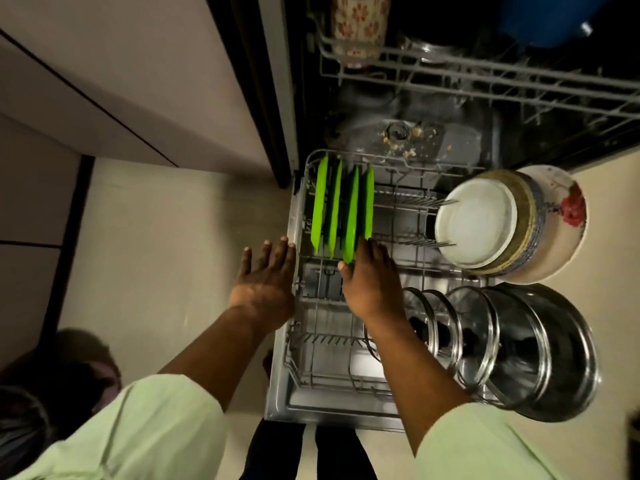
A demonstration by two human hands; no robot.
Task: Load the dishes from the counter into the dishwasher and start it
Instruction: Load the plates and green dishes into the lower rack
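— Start at the left. What is there?

— Pale cabinet fronts (104, 81) and a light floor (156, 254). Then the left hand (266, 271), fingers straight and a little spread, holding nothing. Its fingertips lie at the left rim of the lower rack (360, 154), which is pulled out over the open dishwasher door (280, 386).

— And the dishes in that rack?

— Four green plates (341, 209) stand on edge, side by side, in the rear left part of the rack, just right of the left hand's fingertips.

— Where is the other hand?

— The right hand (370, 282) is over the rack, at the near ends of the two rightmost green plates. Its fingers touch the near edge of the last plate, and the thumb sits just under the near end of the one beside it. I cannot tell if it pinches a plate or only rests against it.

— Further right?

— A stack of plates (474, 221) stands on edge at the rack's rear right, its white face turned towards the green ones, well apart from the hand. Nearer, just right of the forearm, a row of glass lids (467, 337) stands upright, ending in a bigger steel piece (554, 351) that is too blurred to name.

— Above?

— The upper rack (485, 76), with a floral mug (358, 26) at its left end.
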